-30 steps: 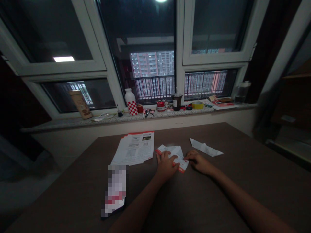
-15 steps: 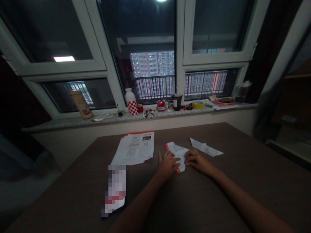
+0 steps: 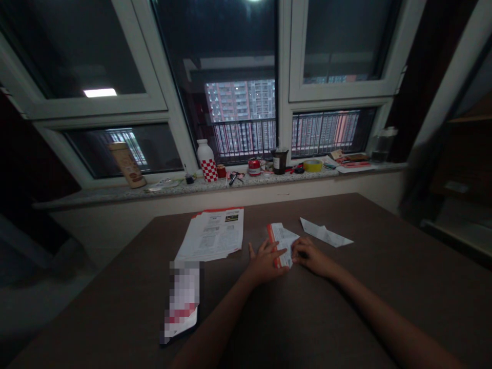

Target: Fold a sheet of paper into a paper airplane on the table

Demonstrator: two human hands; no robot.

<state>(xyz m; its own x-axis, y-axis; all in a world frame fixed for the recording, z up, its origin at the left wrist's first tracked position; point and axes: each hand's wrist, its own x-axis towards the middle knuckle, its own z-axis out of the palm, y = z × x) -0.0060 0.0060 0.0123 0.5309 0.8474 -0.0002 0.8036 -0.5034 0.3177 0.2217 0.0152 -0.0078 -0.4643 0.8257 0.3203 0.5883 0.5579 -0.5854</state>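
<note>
Paper [image 3: 283,237], folded, lies right of lower centre on the dark surface [image 3: 307,320]. My left grip [image 3: 266,265] is loose, fingers spread upon it; my right grip [image 3: 312,256] curls at its right edge, whether pinching I cannot tell. Printed sheets [image 3: 211,237] rest left of centre; across the frame's upper half, windows [image 3: 230,46] stand above a cluttered sill [image 3: 88,197].

The left grip [image 3: 267,264] hides part of the folded paper [image 3: 283,237]; the right grip [image 3: 312,256] overlaps its right edge. Pixel blocks obscure most of a dark-edged flat object [image 3: 187,324]. Print on the stacked sheets [image 3: 215,233] is illegible. The forearms [image 3: 230,312] run off below.
</note>
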